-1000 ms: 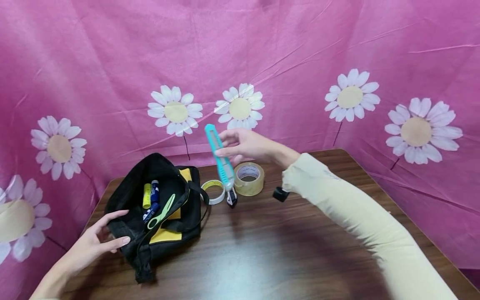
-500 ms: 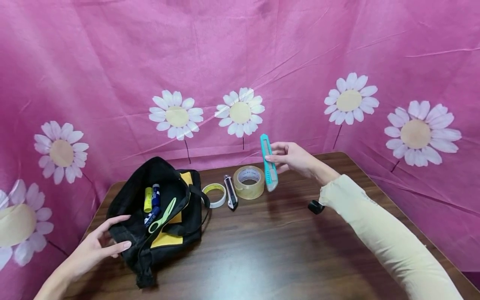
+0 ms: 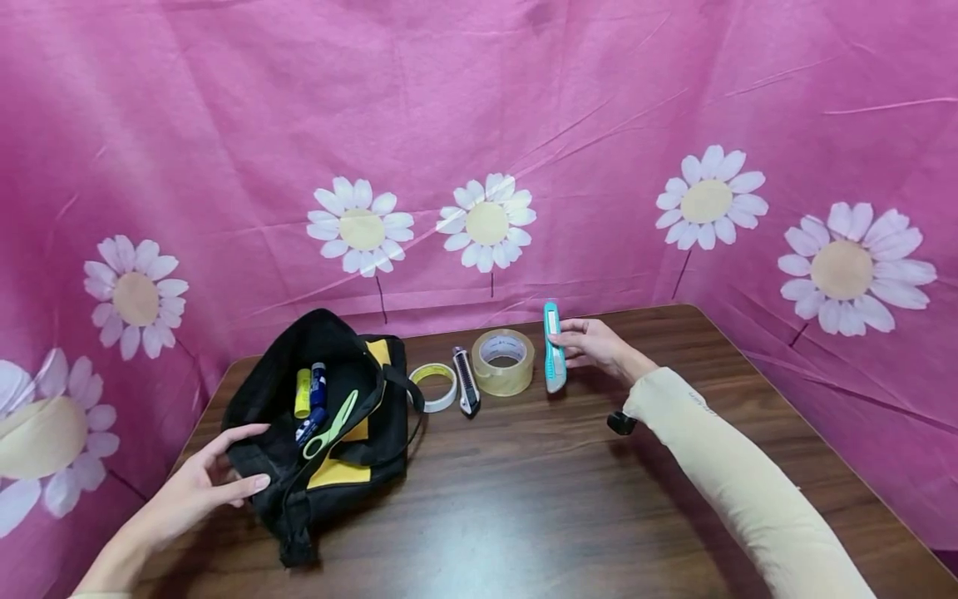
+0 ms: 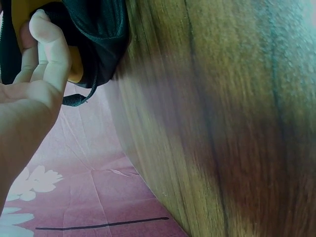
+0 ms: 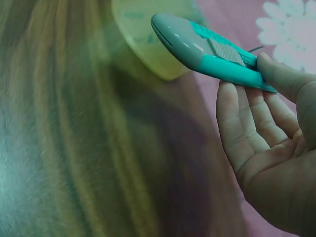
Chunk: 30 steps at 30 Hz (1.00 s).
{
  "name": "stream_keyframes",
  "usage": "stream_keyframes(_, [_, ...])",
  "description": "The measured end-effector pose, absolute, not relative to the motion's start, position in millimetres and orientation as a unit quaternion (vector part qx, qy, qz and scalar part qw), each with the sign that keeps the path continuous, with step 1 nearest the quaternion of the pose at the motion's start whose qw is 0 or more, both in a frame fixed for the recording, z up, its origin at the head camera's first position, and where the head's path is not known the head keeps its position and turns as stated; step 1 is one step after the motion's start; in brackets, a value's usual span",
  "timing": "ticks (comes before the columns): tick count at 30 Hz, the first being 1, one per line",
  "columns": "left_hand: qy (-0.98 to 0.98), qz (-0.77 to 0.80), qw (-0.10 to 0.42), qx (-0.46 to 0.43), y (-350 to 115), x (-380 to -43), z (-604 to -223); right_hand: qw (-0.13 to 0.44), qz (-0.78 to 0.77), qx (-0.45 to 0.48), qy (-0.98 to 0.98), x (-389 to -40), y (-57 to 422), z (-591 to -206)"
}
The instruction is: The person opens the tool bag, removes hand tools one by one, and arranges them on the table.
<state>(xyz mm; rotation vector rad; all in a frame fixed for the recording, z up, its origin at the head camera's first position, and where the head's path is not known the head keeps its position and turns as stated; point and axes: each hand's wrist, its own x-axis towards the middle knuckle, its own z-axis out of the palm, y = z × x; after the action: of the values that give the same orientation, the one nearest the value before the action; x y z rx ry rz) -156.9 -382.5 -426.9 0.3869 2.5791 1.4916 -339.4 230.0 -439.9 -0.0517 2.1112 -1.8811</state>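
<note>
In my right hand (image 3: 595, 345) I pinch a teal box cutter (image 3: 555, 358), its ridged grey slider showing — grey nose toward the table (image 3: 486, 516), just right of the clear tape roll (image 3: 503, 383). My left hand (image 3: 198, 487) grips a black fabric bag (image 3: 262, 391) — yellow-panelled, mouth gaping open.

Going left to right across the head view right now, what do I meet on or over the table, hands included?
Left hand → black bag → white tape roll → white-and-black cutter → clear tape roll → teal cutter → right hand.
</note>
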Motion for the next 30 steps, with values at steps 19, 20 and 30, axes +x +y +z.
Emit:
stream_keyframes(19, [0.855, 0.497, 0.076, 0.129, -380.8, -156.6, -425.7, 0.127, -0.528, -0.022, 0.84, -356.4, 220.9, -478.5])
stream_keyframes(20, [0.857, 0.495, 0.074, 0.125, -381.2, -156.1, -425.7, 0.128, -0.526, -0.02, 0.841, -356.1, 219.9, -478.1])
stream_keyframes(30, [0.858, 0.493, 0.071, 0.126, -379.2, -152.9, -425.4, 0.119, -0.513, -0.012, 0.85, -353.8, 216.7, -476.1])
